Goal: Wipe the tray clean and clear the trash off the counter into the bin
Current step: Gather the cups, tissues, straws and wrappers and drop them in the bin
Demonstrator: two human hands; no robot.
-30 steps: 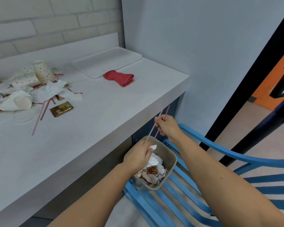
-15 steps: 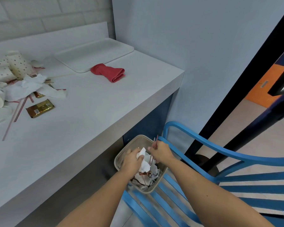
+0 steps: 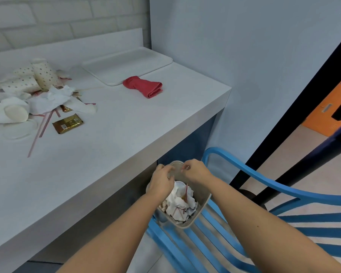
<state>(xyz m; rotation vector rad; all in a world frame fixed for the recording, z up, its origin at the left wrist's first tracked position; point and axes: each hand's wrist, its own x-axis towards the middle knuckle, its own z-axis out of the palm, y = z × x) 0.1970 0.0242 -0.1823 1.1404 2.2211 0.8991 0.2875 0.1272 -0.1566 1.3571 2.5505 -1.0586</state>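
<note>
A small beige bin (image 3: 202, 208) stands on a blue chair below the counter's front edge, filled with crumpled white paper (image 3: 178, 203) and red straws (image 3: 186, 191). My left hand (image 3: 161, 182) and my right hand (image 3: 195, 171) hover over its far rim, fingers loosely curled, with nothing in them. On the white counter (image 3: 110, 146) a trash pile (image 3: 28, 95) of dotted paper cups, napkins, straws and a gold wrapper (image 3: 68, 123) lies at the left. A white tray (image 3: 126, 65) sits at the back, with a red cloth (image 3: 144, 86) in front of it.
The blue slatted chair (image 3: 254, 203) fills the lower right, its curved back rail just right of the bin. A pale blue wall closes the counter's right end. A dark door frame (image 3: 295, 107) slants across the right, with an orange surface beyond.
One second ago my right hand held red straws and my left a white napkin above the bin. Both were lowered in and let go; the hands now sit empty over the rim.
</note>
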